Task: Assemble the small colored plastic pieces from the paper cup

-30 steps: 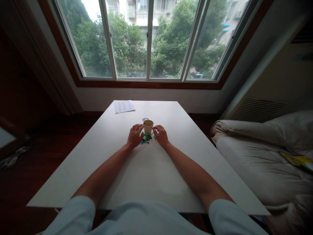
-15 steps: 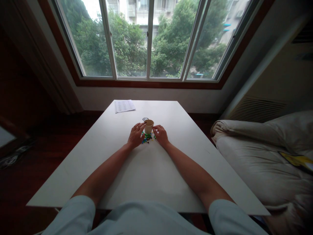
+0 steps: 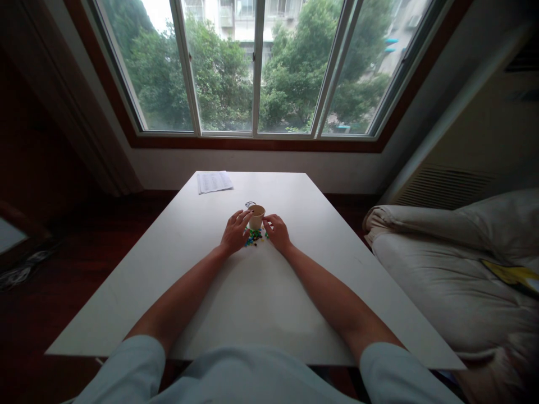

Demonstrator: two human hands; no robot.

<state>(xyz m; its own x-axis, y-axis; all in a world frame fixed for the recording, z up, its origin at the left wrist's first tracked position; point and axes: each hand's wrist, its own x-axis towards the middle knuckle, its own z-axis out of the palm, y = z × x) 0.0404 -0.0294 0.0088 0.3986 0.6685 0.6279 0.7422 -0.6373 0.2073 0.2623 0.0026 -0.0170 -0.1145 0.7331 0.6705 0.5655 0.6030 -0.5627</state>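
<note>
A light brown paper cup [image 3: 256,219] stands upright on the white table, with both hands about it. My left hand [image 3: 234,231] is at its left side, fingers stretched apart and tips over the rim. A tiny dark speck [image 3: 253,211] shows just beyond those fingertips, at the cup's mouth; whether they touch it is hard to see. On the other side, my right hand [image 3: 276,230] has its fingers curled, thumb and fingertips against the cup's wall. Small coloured beads [image 3: 254,238], green, blue, black and yellow, lie in a loose pile before the cup, partly between the hands.
A dark thin loop [image 3: 250,204] lies just behind the cup. Printed sheets of paper [image 3: 214,182] rest at the table's far left corner. The white table [image 3: 261,303] reaches toward the window [image 3: 256,73]. To the right is a padded, cloth-covered seat [image 3: 446,269].
My left fingertips have shifted slightly to the right over the cup's rim, and the dark speck now shows farther inside the mouth. My right hand and the cup stay put.
</note>
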